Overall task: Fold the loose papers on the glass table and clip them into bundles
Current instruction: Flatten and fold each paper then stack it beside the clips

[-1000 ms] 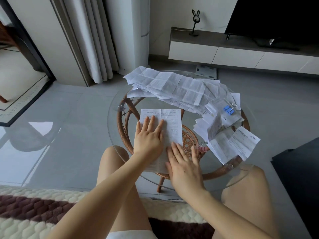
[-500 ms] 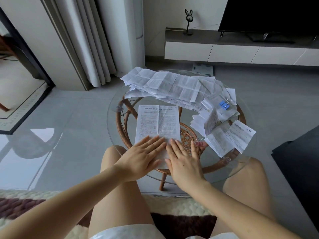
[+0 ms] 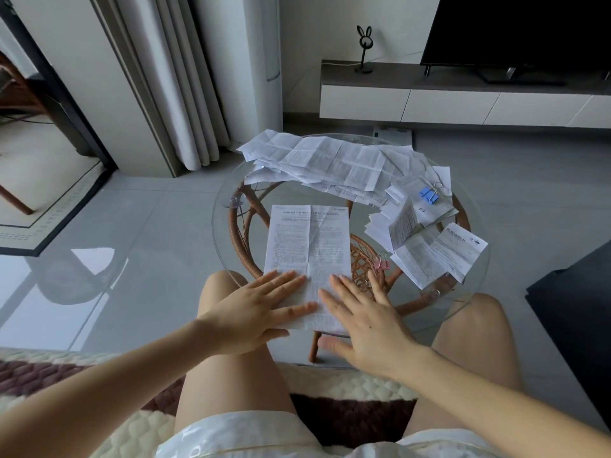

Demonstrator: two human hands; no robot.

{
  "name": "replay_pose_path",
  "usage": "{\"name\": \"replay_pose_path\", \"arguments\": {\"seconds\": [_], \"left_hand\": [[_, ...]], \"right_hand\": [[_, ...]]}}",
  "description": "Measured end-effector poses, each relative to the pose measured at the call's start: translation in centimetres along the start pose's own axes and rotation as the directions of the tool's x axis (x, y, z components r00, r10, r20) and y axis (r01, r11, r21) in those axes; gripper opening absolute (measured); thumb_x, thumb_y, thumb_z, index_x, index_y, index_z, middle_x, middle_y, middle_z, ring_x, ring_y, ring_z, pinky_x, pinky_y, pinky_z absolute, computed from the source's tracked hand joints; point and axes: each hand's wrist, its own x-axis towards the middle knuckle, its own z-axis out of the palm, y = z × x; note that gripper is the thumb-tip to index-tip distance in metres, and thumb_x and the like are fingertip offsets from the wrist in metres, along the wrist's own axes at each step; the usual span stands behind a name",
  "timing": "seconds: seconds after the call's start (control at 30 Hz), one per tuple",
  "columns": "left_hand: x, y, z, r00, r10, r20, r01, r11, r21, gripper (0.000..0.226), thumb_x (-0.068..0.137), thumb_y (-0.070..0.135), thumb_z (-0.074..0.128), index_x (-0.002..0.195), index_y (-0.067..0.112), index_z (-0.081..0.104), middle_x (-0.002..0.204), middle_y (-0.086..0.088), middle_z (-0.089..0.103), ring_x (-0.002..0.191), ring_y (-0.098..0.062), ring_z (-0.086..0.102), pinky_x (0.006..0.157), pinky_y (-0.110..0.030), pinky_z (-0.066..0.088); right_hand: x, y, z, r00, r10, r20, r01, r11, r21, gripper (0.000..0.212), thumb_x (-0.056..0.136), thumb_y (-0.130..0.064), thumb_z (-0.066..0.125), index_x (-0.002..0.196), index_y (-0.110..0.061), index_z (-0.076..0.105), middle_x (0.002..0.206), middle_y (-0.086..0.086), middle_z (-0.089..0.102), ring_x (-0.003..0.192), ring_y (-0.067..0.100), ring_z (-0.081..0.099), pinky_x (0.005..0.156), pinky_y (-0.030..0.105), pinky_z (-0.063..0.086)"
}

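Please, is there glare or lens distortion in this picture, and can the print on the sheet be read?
Head view: daylight leaves a bright glare patch on the glossy floor at left. Head view: the wide lens tilts and bends the curtain and cabinet lines. Head view: print on the sheet is too small and soft to read.

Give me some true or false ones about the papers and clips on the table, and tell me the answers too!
1. The left hand and right hand rest flat on the sheet. True.
2. The blue clip lies on the floor. False: it sits on folded papers at the right side of the table.
3. A pink clip lies just right of the sheet. True.
4. The sheet is crumpled into a ball. False: it lies spread out, with fold creases.
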Motion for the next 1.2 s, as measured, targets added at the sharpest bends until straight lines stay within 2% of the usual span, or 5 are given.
{"name": "replay_pose_path", "arguments": {"seconds": [0.3,0.43,0.8,1.1,1.2], "left_hand": [[-0.3,2.1,-5.0,0.955,-0.179,0.238,0.293,0.709,-0.642,0.047,0.093,0.054,0.046,0.138,0.041,0.043,0.144,0.022,0.04,0.133,0.009,0.032,0.114,-0.022,0.024],[0.4,0.0,-5.4,0.897,-0.311,0.314,0.43,0.774,-0.464,0.094,0.049,0.1,0.023,0.133,0.059,0.028,0.148,0.029,0.019,0.141,-0.003,0.008,0.117,-0.036,0.01],[0.1,-1.5,-1.3,0.917,-0.4,0.007,0.334,0.757,-0.562,0.095,0.086,0.075,0.0,0.103,0.019,0.074,0.138,0.017,0.049,0.133,0.007,0.033,0.115,-0.025,-0.018],[2.9,0.4,-2.2,0.479,-0.855,-0.197,0.696,0.507,-0.508,0.042,0.092,0.05,0.037,0.075,0.019,0.06,0.092,0.003,0.067,0.086,-0.014,0.06,0.115,-0.044,0.026],[4.1,0.7,-2.7,0.594,-0.68,-0.43,0.594,0.731,-0.334,0.028,0.093,0.028,0.043,0.097,0.01,0.064,0.108,-0.009,0.063,0.107,-0.028,0.056,0.11,-0.049,0.034]], "right_hand": [[-2.5,2.2,-1.6,0.961,0.165,-0.22,0.022,0.752,0.659,0.065,0.092,-0.061,0.035,0.099,-0.009,0.073,0.067,-0.001,0.07,0.1,0.018,0.066,0.113,0.018,0.025],[-1.9,2.7,-2.6,0.964,0.24,-0.116,-0.1,0.729,0.677,0.048,0.094,-0.039,0.049,0.074,0.002,0.066,0.064,-0.014,0.062,0.065,-0.007,0.06,0.066,0.008,0.037],[3.6,4.4,-5.3,0.942,0.325,0.081,-0.268,0.591,0.761,0.029,0.094,-0.024,0.053,0.087,0.003,0.063,0.078,0.006,0.066,0.066,0.014,0.059,0.057,0.024,0.047],[5.9,3.8,-5.4,0.944,0.328,0.036,-0.293,0.78,0.553,0.021,0.085,-0.014,0.052,0.066,-0.008,0.047,0.06,0.002,0.045,0.054,0.011,0.036,0.051,0.024,0.031],[6.4,3.6,-5.9,0.947,0.321,0.027,-0.298,0.839,0.456,0.031,0.087,-0.015,0.051,0.061,-0.015,0.034,0.058,-0.002,0.035,0.054,0.01,0.031,0.049,0.022,0.024]]}}
